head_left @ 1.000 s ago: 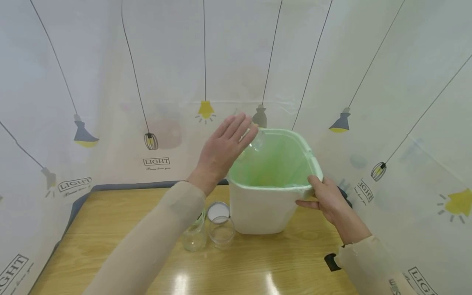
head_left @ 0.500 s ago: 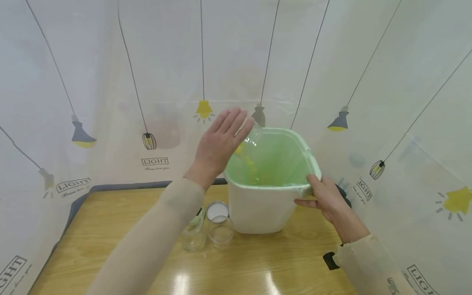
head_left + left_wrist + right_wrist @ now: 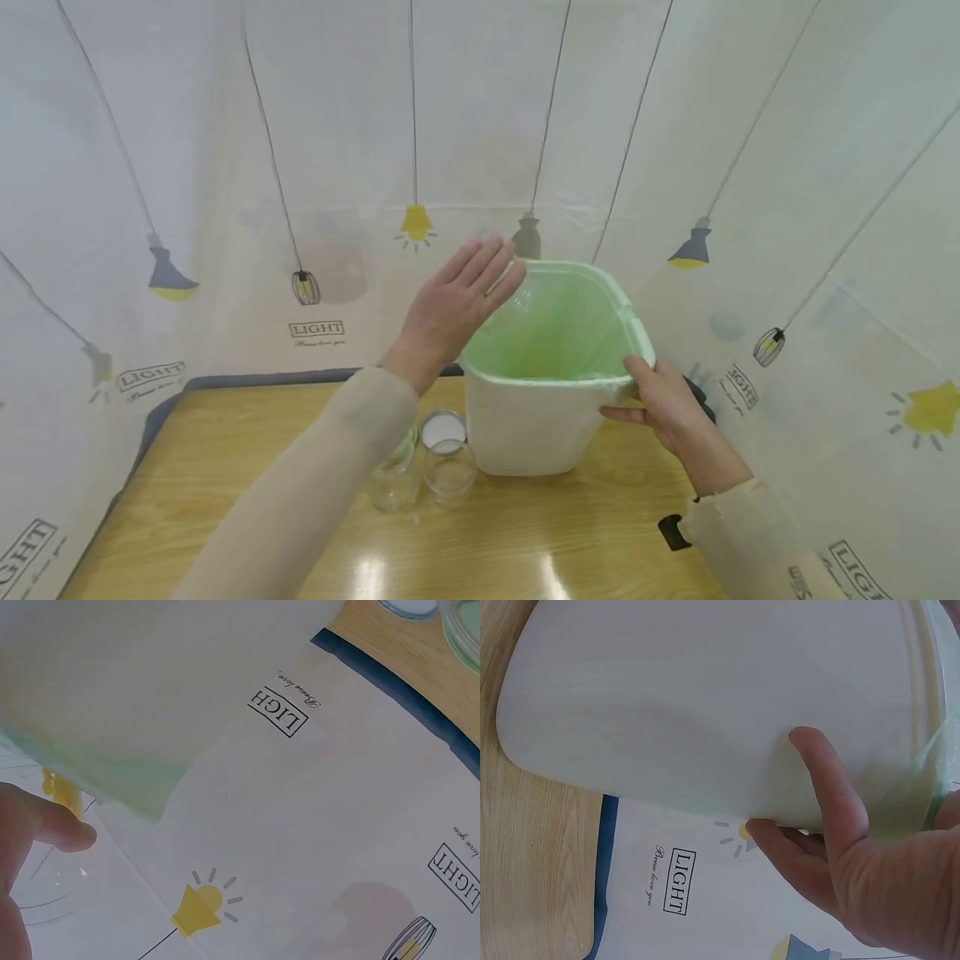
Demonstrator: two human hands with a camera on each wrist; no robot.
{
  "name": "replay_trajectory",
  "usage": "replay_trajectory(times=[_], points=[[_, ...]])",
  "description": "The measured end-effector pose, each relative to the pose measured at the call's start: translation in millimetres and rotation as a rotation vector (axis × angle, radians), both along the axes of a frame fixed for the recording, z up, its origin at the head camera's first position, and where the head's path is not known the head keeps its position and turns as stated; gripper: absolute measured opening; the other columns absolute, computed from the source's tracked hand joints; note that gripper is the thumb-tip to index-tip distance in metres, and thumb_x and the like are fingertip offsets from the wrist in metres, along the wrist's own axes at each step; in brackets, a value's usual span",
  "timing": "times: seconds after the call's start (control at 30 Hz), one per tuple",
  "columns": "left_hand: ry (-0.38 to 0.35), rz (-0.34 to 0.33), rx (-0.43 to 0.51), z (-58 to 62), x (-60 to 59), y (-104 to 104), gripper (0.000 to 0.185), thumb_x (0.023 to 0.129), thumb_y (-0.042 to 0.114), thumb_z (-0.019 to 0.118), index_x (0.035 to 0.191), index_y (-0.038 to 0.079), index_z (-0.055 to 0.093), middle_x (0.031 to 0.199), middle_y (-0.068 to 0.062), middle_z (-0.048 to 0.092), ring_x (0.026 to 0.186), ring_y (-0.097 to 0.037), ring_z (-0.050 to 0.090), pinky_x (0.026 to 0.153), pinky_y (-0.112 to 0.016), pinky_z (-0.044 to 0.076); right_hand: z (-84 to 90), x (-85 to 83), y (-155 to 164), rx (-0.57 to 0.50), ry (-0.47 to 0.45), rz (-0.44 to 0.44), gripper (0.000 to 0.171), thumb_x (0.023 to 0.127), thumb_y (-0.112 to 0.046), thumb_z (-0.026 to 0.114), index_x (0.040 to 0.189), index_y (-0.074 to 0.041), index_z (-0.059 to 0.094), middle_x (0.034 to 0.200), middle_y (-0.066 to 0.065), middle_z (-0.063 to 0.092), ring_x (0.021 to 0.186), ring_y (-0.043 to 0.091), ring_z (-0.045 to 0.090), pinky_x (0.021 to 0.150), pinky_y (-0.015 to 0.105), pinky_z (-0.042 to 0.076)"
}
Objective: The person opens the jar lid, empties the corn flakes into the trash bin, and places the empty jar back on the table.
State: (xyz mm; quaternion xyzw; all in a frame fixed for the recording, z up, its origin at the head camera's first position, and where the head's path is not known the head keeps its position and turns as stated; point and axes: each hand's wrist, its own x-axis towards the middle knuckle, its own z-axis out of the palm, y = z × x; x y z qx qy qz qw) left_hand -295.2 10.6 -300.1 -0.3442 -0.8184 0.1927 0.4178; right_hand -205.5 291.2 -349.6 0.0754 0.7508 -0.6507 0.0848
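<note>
A white bin (image 3: 525, 425) with a green liner (image 3: 562, 333) stands tilted on the wooden table (image 3: 225, 467). My left hand (image 3: 457, 300) is over the bin's far left rim and holds a clear glass jar (image 3: 520, 287), most of it hidden behind the fingers. In the left wrist view my thumb (image 3: 45, 825) lies on the jar (image 3: 37, 896), with yellow bits beside it. My right hand (image 3: 660, 400) grips the bin's right rim. The right wrist view shows its thumb (image 3: 825, 780) on the bin wall (image 3: 705, 712) and its fingers underneath.
Two clear glass jars (image 3: 450, 471) (image 3: 393, 483) and a round lid (image 3: 444, 429) sit on the table just left of the bin. A small black object (image 3: 672, 532) lies by my right sleeve. Printed curtains (image 3: 225, 208) close in the table on three sides.
Yellow pieces fell from the jar into the bin half a second ago; none show in the air now. My left hand moved slightly. My right hand kept its hold.
</note>
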Motion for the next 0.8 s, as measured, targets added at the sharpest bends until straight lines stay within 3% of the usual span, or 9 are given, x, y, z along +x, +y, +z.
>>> replay_trajectory(times=[0.3, 0.57, 0.8], points=[[-0.015, -0.009, 0.040, -1.3, -1.2, 0.8, 0.070, 0.086, -0.008, 0.056, 0.147, 0.017, 0.032, 0.157, -0.006, 0.034, 0.148, -0.022, 0.028, 0.126, -0.036, 0.014, 2.1, 1.2, -0.7, 0.000, -0.006, -0.004, 0.056, 0.104, -0.032, 0.028, 0.150, -0.001, 0.022, 0.146, 0.025, 0.028, 0.128, 0.035, 0.042, 0.091, 0.041, 0.057], [0.004, -0.033, -0.017, -3.7, -1.7, 0.8, 0.070, 0.088, -0.009, 0.054, 0.149, 0.017, 0.031, 0.158, -0.005, 0.034, 0.148, -0.022, 0.028, 0.127, -0.035, 0.012, 2.8, 1.8, -1.1, -0.003, -0.011, -0.008, 0.056, 0.104, -0.031, 0.028, 0.150, 0.000, 0.022, 0.146, 0.026, 0.027, 0.129, 0.036, 0.042, 0.091, 0.041, 0.057], [0.023, -0.059, -0.003, -3.6, 1.5, 3.2, 0.069, 0.089, -0.011, 0.051, 0.149, 0.015, 0.030, 0.158, -0.006, 0.035, 0.148, -0.022, 0.028, 0.126, -0.035, 0.014, 2.1, 2.4, -0.7, 0.004, -0.008, -0.014, 0.054, 0.104, -0.030, 0.028, 0.150, 0.000, 0.023, 0.145, 0.025, 0.029, 0.127, 0.035, 0.044, 0.091, 0.041, 0.057]])
